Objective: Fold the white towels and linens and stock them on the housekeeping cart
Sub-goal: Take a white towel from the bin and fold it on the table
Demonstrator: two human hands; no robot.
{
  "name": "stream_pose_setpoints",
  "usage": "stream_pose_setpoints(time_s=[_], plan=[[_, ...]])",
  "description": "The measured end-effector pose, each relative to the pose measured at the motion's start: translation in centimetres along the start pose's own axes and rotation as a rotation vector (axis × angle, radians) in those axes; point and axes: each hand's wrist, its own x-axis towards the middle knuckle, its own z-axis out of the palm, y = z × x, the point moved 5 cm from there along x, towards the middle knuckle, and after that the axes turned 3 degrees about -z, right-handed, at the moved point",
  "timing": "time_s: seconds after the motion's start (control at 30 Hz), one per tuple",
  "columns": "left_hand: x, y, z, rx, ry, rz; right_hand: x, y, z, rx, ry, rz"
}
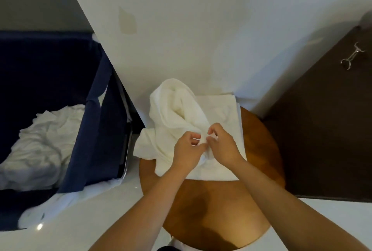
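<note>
i am looking down at a round brown wooden table (pixel 217 206), and a soft white crumpled towel (pixel 171 110) is lying on its far left part. one end of the towel is hanging over the table's left edge, and the other end is bunching up tall by the far edge. under it a flat folded white cloth (pixel 221 110) is lying square at the far edge of the table, right by the white wall (pixel 181 19). my left hand (pixel 187 150) is pinching a fold of the towel with curled fingers. my right hand (pixel 223 144) is pinching the same fold just beside it, so the two hands are nearly touching. both hands are sitting over the near part of the towel. left of the table a dark blue cloth bin (pixel 94 130) is standing, and a messy heap of white sheets (pixel 40 142) is lying inside it. right of the table a dark brown door (pixel 322 130) is showing, with a shiny metal latch (pixel 349 57) on it.
</note>
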Motion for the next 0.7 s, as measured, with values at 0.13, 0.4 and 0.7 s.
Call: stream_pose_setpoints(time_s=[0.13, 0.4, 0.7], plan=[[0.6, 0.7, 0.6, -0.008, -0.109, 0.039, 0.2, 0.5, -0.7, 0.053, 0.033, 0.037], [4.1, 2.1, -0.8, 0.214, -0.134, 0.093, 1.2, 1.5, -1.3, -0.087, -0.057, 0.103], [15.7, 9.8, -7.6, 1.203, 0.246, 0.326, 0.2, 3.2, -0.7, -0.290, -0.036, 0.096]])
